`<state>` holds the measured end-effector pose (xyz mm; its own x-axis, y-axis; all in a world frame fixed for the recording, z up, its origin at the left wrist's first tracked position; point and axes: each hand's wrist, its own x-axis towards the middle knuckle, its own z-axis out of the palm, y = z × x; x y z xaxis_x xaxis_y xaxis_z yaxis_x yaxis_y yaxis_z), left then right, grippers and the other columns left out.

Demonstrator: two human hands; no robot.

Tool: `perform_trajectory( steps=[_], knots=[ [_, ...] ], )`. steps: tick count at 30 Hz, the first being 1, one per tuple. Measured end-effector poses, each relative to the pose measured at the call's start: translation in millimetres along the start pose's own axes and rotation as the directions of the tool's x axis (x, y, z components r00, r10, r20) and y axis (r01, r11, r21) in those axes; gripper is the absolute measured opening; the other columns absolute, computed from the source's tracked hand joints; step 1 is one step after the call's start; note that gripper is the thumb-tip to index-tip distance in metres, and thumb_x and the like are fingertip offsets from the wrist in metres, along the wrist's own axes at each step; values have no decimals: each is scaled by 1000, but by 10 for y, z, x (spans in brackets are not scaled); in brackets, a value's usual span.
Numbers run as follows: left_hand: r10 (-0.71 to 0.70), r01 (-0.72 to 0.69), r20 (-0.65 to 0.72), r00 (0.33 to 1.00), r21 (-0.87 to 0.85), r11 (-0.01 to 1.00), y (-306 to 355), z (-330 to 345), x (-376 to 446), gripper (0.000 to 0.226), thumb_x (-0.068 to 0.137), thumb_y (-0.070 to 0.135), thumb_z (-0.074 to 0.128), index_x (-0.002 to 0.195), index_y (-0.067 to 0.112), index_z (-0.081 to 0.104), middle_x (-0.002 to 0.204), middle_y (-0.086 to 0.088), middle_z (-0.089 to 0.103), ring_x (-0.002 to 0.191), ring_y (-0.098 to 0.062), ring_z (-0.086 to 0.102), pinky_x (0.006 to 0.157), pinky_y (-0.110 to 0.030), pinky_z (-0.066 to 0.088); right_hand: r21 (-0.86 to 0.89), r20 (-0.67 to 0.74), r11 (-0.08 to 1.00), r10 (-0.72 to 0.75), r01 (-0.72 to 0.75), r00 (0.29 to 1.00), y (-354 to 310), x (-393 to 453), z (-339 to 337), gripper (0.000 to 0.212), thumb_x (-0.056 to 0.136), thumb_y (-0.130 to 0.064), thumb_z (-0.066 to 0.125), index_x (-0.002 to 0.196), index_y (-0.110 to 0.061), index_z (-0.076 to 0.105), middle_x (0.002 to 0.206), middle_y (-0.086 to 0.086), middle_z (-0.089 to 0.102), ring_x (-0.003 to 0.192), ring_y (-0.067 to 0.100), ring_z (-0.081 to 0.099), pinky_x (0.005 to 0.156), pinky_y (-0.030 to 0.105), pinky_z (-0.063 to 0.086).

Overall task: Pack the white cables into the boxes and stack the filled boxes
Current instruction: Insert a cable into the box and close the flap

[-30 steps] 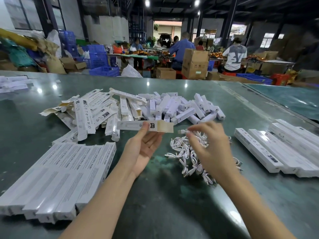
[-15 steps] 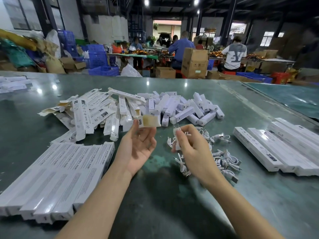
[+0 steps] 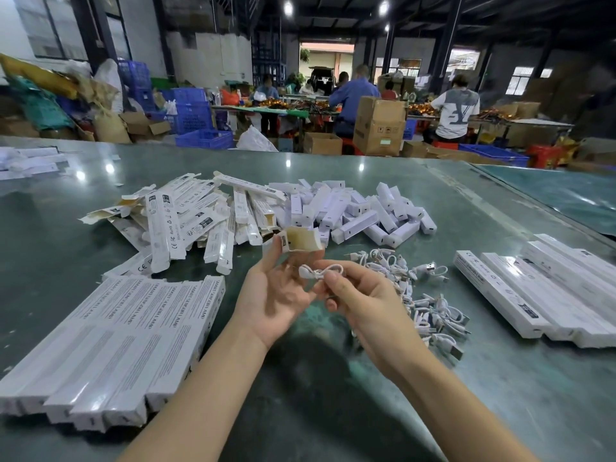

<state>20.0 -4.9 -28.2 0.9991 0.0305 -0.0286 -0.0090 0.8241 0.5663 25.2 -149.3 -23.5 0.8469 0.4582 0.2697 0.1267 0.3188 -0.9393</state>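
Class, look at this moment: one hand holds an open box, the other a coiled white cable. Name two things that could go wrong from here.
1. The right hand only pinches the coiled white cable; it may uncoil and snag on the mouth of the open box.
2. The left hand holds that box only at its fingertips, so pushing the cable in could crush it or knock it loose into the loose cable pile.

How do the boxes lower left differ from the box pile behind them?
The lower-left boxes lie side by side in a neat row, printed text face up; the box pile is a loose heap at mixed angles. Ends of the lower-left boxes look closed; several boxes in the pile have open flaps showing brown inner card. Both are long, slim and white, and lie on the green table.
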Motion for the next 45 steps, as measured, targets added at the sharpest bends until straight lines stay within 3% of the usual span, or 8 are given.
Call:
perform_trajectory(
  steps=[2,6,12,19,28,32,36,45],
  knots=[
    [1,-1,13,1000,-12,1000,-38,6,13,44,93,40,50,86,2,73,88,-16,71,75,-33,71,61,-40,59,6,-64,1000,-11,12,998,27,-2,-3,10,90,-10,60,94,-6,69,69,2,67,59,6,55,56,15,43],
    [33,-35,-22,999,-48,998,-62,42,20,40,94,35,52,93,-1,70,86,-19,72,76,-31,73,82,-42,53,-332,-257,934,-223,130,940,77,2,-55,10,89,-10,67,83,-19,70,67,2,66,62,10,54,60,22,44],
    [22,-23,-68,997,-4,1000,-77,74,3,36,95,34,52,101,2,67,91,-18,73,81,-28,73,81,-40,51,-631,-154,714,-497,302,854,83,3,-95,19,84,-6,72,81,-21,62,58,-14,52,53,4,45,55,12,35],
    [75,-76,-11,997,-110,991,-32,109,-12,27,84,29,59,99,7,64,96,-13,73,86,-25,70,97,-39,46,-853,-33,499,-347,155,937,124,37,-146,10,86,-7,70,79,-8,64,64,-4,53,63,17,47,62,33,40],
    [144,-148,-104,984,-26,989,52,0,57,27,78,35,60,82,13,76,90,-8,76,81,-19,74,100,-37,46,-717,-32,692,-159,88,987,-31,0,-174,14,88,-6,66,88,-18,59,78,-4,72,71,-2,63,64,8,42],
    [203,-201,-202,958,32,979,83,-55,85,27,74,32,63,88,10,67,77,-3,74,76,-15,71,90,-31,51,-630,75,742,-237,230,969,-157,-23,-160,7,87,-13,71,81,-18,68,69,-5,69,60,14,60,55,22,44],
    [208,-209,-264,942,25,978,89,-98,97,19,82,28,63,89,11,65,78,-4,74,80,-17,68,77,-31,51,-409,-106,871,-342,273,934,-239,-29,-155,9,85,-12,72,78,-18,71,64,-9,65,55,0,51,54,11,38],
    [118,-125,-115,986,-60,990,-8,-35,90,31,76,26,66,98,5,65,93,-13,75,82,-23,74,73,-33,62,-601,-245,782,-379,167,892,-67,-49,-80,15,84,-14,72,72,-21,68,63,-11,65,53,4,51,55,14,39]
  ],
)
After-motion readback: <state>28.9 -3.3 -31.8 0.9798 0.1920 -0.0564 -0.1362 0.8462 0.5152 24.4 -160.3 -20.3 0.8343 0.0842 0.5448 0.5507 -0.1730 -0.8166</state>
